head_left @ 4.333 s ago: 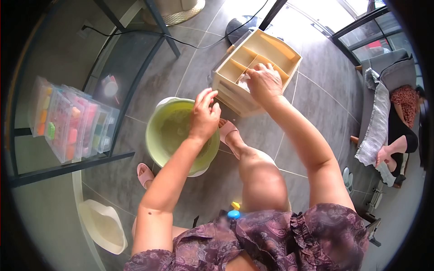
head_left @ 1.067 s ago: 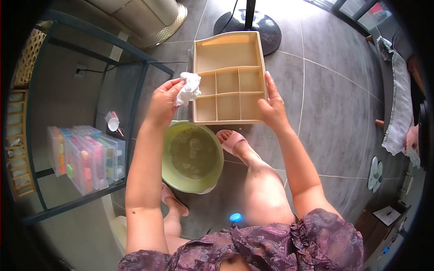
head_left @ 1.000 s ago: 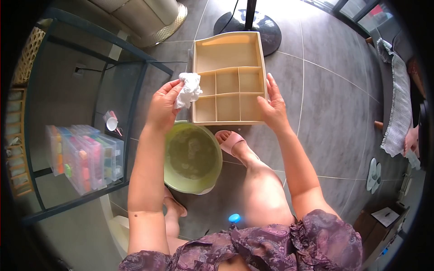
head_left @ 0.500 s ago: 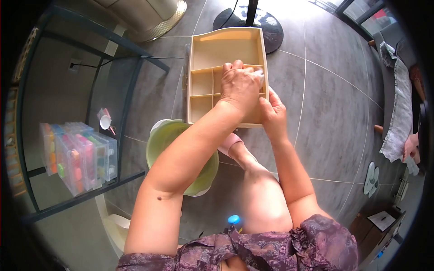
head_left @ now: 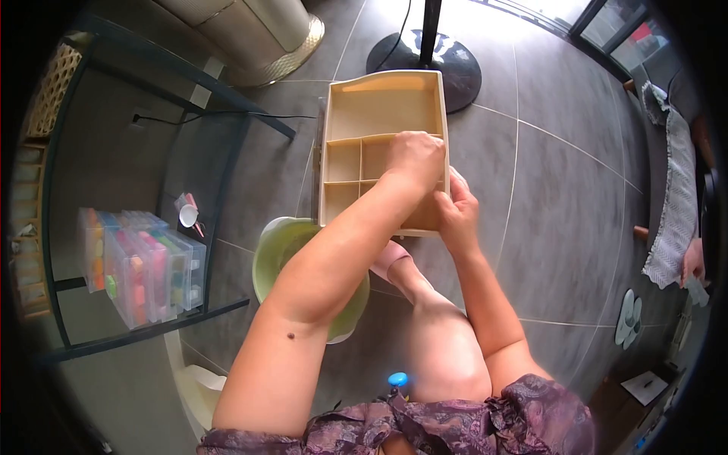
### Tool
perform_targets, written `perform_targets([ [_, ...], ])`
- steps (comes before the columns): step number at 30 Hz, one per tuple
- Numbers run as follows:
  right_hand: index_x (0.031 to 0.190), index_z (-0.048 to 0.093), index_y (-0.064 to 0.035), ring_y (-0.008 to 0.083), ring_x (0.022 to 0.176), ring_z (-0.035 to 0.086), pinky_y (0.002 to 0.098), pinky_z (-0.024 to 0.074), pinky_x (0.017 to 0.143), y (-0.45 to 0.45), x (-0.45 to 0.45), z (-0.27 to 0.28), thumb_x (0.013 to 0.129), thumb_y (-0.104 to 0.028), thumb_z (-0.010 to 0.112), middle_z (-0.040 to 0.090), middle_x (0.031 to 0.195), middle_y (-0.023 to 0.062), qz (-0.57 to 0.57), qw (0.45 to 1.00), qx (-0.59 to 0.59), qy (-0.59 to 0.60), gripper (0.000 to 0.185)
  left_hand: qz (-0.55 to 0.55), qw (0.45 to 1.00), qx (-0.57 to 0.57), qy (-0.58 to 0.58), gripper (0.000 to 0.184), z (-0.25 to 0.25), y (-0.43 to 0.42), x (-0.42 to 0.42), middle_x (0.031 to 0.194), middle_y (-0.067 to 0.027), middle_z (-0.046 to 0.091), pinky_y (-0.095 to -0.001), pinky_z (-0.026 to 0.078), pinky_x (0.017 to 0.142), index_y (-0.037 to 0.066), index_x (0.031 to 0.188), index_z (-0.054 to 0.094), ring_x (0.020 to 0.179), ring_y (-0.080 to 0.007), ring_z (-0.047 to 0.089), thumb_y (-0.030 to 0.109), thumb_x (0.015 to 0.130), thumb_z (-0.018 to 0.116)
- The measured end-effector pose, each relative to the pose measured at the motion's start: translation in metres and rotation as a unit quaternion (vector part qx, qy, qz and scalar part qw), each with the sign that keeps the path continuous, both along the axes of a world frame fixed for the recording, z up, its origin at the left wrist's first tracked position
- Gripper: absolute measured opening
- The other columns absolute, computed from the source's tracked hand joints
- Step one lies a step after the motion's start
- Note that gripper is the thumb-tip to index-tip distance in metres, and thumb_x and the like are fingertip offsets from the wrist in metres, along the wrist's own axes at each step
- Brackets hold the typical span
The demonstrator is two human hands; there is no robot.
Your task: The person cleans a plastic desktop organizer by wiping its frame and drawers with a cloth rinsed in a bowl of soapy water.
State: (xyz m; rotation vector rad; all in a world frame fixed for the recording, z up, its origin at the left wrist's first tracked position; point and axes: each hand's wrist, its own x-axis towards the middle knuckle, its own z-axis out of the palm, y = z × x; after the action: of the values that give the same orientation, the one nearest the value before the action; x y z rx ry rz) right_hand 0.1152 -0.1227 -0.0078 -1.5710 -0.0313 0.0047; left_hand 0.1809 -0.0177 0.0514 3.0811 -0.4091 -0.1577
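A cream box (head_left: 387, 106) with one large and several small compartments is tilted toward me above the floor. My left hand (head_left: 415, 158) is closed inside a small compartment near the right wall; the white cloth seen in it earlier is hidden beneath its fingers. My right hand (head_left: 459, 212) grips the box's lower right side, thumb at the edge and fingers behind the wall. Below the box, partly covered by my left forearm, stands a green basin (head_left: 274, 254); its inside is mostly hidden.
Clear cases of colourful items (head_left: 144, 265) sit on a dark-framed shelf (head_left: 144, 337) at left. A round black stand base (head_left: 455, 72) is behind the box. A cable runs behind the shelf. Pale slippers (head_left: 628, 318) lie at right. At the far right edge, part of a person (head_left: 693, 262) shows.
My left hand has carried the white cloth from the box's left side into a right-hand compartment, its forearm now crossing over the basin. My right hand has stayed on the box's right side.
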Motion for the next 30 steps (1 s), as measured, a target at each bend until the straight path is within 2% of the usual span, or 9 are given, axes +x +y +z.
perform_targets([
  [3, 0.11, 0.055, 0.0008, 0.0231, 0.115, 0.042, 0.0312, 0.0317, 0.097, 0.001, 0.002, 0.002, 0.075, -0.004, 0.051, 0.048, 0.12, 0.0148, -0.006, 0.999, 0.027, 0.019, 0.036, -0.066, 0.996, -0.04, 0.05, 0.009, 0.007, 0.009, 0.001, 0.074, -0.0096, 0.065, -0.0336, 0.049, 0.064, 0.012, 0.072, 0.067, 0.072, -0.0239, 0.063, 0.017, 0.065, 0.062],
  [8, 0.109, 0.056, 0.0017, 0.0213, 0.113, 0.045, 0.0302, 0.0325, 0.096, 0.0, 0.003, -0.003, 0.075, -0.003, 0.05, 0.049, 0.119, 0.0143, -0.004, 0.998, 0.042, 0.035, 0.035, -0.07, 0.983, -0.098, 0.139, 0.011, 0.015, 0.019, 0.013, 0.078, -0.0126, 0.064, -0.0362, 0.047, 0.071, 0.011, 0.073, 0.067, 0.081, -0.0265, 0.061, 0.018, 0.068, 0.061],
  [11, 0.109, 0.055, 0.004, 0.0167, 0.106, 0.048, 0.0276, 0.0361, 0.091, -0.003, 0.007, -0.003, 0.075, -0.002, 0.049, 0.052, 0.115, 0.0111, 0.006, 0.997, 0.057, 0.051, 0.035, -0.03, 0.964, -0.21, 0.159, 0.013, 0.016, 0.034, 0.015, 0.079, -0.0137, 0.063, -0.0365, 0.047, 0.07, 0.008, 0.075, 0.067, 0.078, -0.0284, 0.06, 0.018, 0.068, 0.06],
  [12, 0.11, 0.053, 0.006, 0.0122, 0.098, 0.052, 0.0245, 0.0397, 0.086, -0.005, 0.01, 0.008, 0.076, -0.001, 0.048, 0.055, 0.109, 0.0076, 0.029, 0.987, 0.128, 0.095, 0.035, -0.049, 0.95, -0.261, 0.167, 0.015, 0.018, 0.046, 0.013, 0.077, -0.0151, 0.062, -0.035, 0.046, 0.067, 0.006, 0.078, 0.066, 0.074, -0.0279, 0.06, 0.017, 0.071, 0.059],
  [15, 0.112, 0.052, 0.0059, 0.01, 0.088, 0.055, 0.0218, 0.0429, 0.079, -0.023, 0.032, 0.015, 0.075, 0.0, 0.047, 0.059, 0.1, 0.0062, 0.045, 0.987, 0.115, 0.105, 0.038, 0.041, 0.804, -0.571, 0.163, 0.023, 0.042, 0.094, -0.022, 0.073, -0.0039, 0.061, -0.025, 0.044, 0.06, -0.001, 0.091, 0.064, 0.066, -0.0096, 0.053, 0.016, 0.078, 0.056],
  [20, 0.11, 0.055, 0.0045, 0.0102, 0.083, 0.057, 0.0231, 0.0451, 0.075, -0.066, 0.073, 0.022, 0.073, -0.002, 0.049, 0.061, 0.096, 0.0066, 0.113, 0.982, 0.069, 0.133, 0.038, 0.328, 0.65, -0.682, 0.069, 0.022, 0.006, 0.189, -0.103, 0.087, 0.0005, 0.061, -0.0219, 0.042, 0.067, 0.005, 0.1, 0.061, 0.074, -0.0064, 0.053, 0.016, 0.082, 0.053],
  [23, 0.109, 0.056, 0.0032, 0.0098, 0.081, 0.057, 0.0235, 0.0454, 0.075, -0.089, 0.095, 0.028, 0.073, -0.003, 0.048, 0.062, 0.094, 0.0058, 0.14, 0.979, 0.023, 0.148, 0.038, 0.394, 0.546, -0.737, 0.064, 0.019, -0.048, 0.199, -0.144, 0.087, -0.001, 0.06, -0.0217, 0.043, 0.066, 0.005, 0.097, 0.059, 0.076, -0.007, 0.054, 0.015, 0.083, 0.052],
  [27, 0.109, 0.056, 0.0021, 0.0088, 0.08, 0.057, 0.0227, 0.0449, 0.074, -0.091, 0.104, 0.049, 0.072, -0.003, 0.048, 0.062, 0.093, 0.0043, 0.15, 0.97, -0.119, 0.148, 0.038, 0.398, 0.49, -0.77, 0.091, 0.016, -0.081, 0.157, -0.167, 0.085, -0.0043, 0.06, -0.0234, 0.044, 0.067, 0.0, 0.09, 0.057, 0.071, -0.0087, 0.054, 0.012, 0.08, 0.053],
  [30, 0.102, 0.059, 0.0022, 0.0069, 0.077, 0.054, 0.0208, 0.0431, 0.072, -0.079, 0.106, 0.048, 0.074, -0.005, 0.046, 0.06, 0.087, 0.002, 0.118, 0.966, -0.199, 0.12, 0.032, 0.421, 0.578, -0.686, 0.135, 0.023, -0.109, 0.127, -0.173, 0.09, -0.0061, 0.058, -0.0271, 0.046, 0.069, 0.001, 0.095, 0.054, 0.078, -0.0117, 0.055, 0.009, 0.074, 0.054],
])
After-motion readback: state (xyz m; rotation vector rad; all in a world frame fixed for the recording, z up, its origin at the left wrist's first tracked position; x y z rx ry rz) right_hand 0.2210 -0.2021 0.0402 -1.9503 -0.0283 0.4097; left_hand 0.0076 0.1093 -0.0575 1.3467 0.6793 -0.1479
